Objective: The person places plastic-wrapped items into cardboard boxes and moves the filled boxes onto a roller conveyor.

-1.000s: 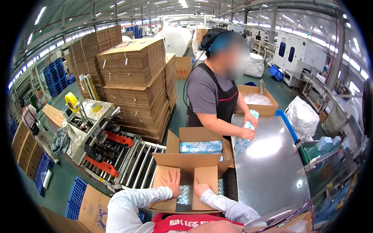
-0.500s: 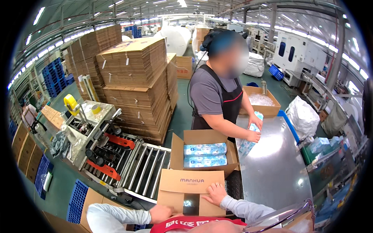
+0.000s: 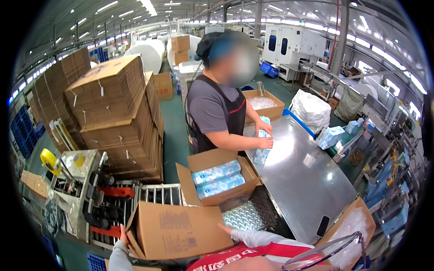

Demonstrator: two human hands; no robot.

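Note:
A closed cardboard box [image 3: 183, 232] lies tilted in front of me at the near end of the roller conveyor. My left hand [image 3: 123, 237] grips its left edge, where a flap stands slightly out. My right hand [image 3: 225, 229] presses on the box's right side, its fingers partly hidden. Just beyond is an open cardboard box [image 3: 230, 195] with blue-and-white wrapped packs [image 3: 219, 178] lying side by side. Across from me, a co-worker [image 3: 212, 106] holds a similar pack [image 3: 261, 156] upright on the metal table's edge with both hands.
The metal table [image 3: 298, 180] stands at right, with a dark phone [image 3: 323, 226] near its front corner. A carton of clear plastic [image 3: 350, 230] sits close at my right. At left are a tape machine [image 3: 74, 180] and roller conveyor [image 3: 160, 194]; behind rise stacks of flat cardboard [image 3: 113, 122].
The closed box has been turned, showing a different printed face. My left hand moved to its left edge, my right from its top to its right side. The view has swung right.

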